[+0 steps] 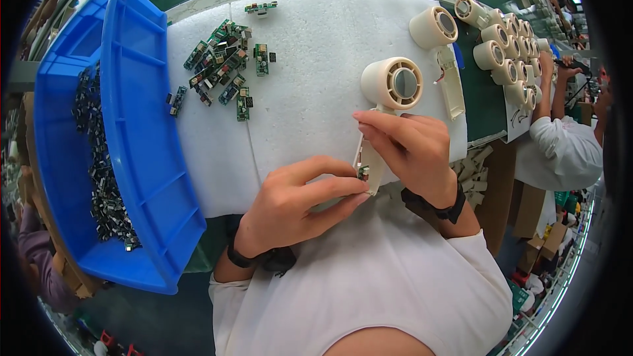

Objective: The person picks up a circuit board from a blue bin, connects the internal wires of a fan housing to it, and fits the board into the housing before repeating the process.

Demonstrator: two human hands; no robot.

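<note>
Left grip (293, 201) is pinching a circuit board (363, 173) at cream handle (374, 168), near end; right grip (419, 148) is covering far end (cannot tell its hold), round head (386, 74) sitting just beyond it.

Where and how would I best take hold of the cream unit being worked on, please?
Probably by the outer wall of the cream unit's round head, from above and the left: it is a broad cylinder, and its grilled end faces right. I'd avoid the slim handle, an open shell with a small circuit board near its lower end.
</note>
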